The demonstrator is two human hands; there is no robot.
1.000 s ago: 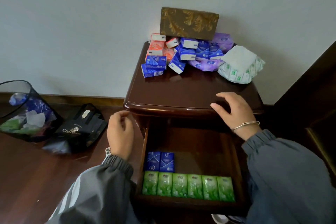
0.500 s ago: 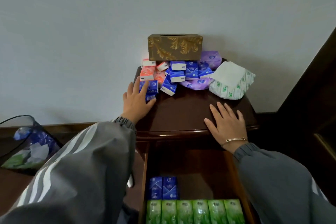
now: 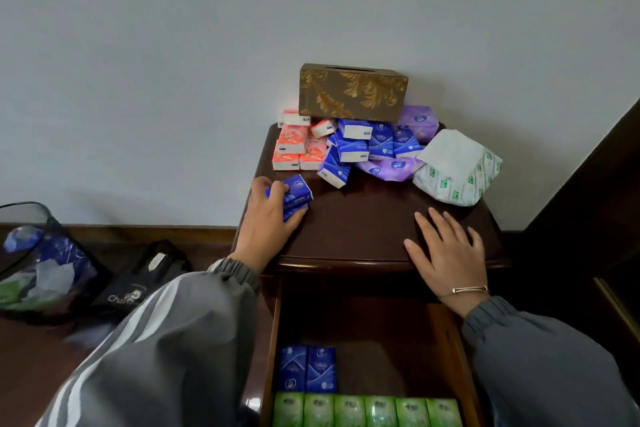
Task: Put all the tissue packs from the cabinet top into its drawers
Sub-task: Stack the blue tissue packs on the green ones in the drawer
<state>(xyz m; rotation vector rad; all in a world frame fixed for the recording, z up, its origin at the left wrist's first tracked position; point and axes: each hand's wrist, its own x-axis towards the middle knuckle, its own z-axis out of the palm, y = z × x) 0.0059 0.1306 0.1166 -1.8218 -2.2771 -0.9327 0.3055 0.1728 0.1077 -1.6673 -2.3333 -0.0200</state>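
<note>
The blue tissue packs [image 3: 293, 197] sit at the left edge of the cabinet top [image 3: 363, 224], gripped by the left hand [image 3: 265, 224], whose fingers curl over them. The other packs [image 3: 349, 149] lie heaped at the back before a gold tissue box [image 3: 353, 92], and the right hand [image 3: 446, 251] rests flat on the cabinet top with its fingers spread. Below, the open drawer [image 3: 388, 364] holds two blue packs [image 3: 307, 369] behind a row of green packs [image 3: 367, 411].

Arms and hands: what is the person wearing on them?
Both arms wear grey jacket sleeves with gathered stretchy cuffs. The left sleeve has white stripes running along it. The right sleeve shows no stripes here. A thin metal bracelet circles the right wrist. The left hand and right hand have no gloves.
</note>
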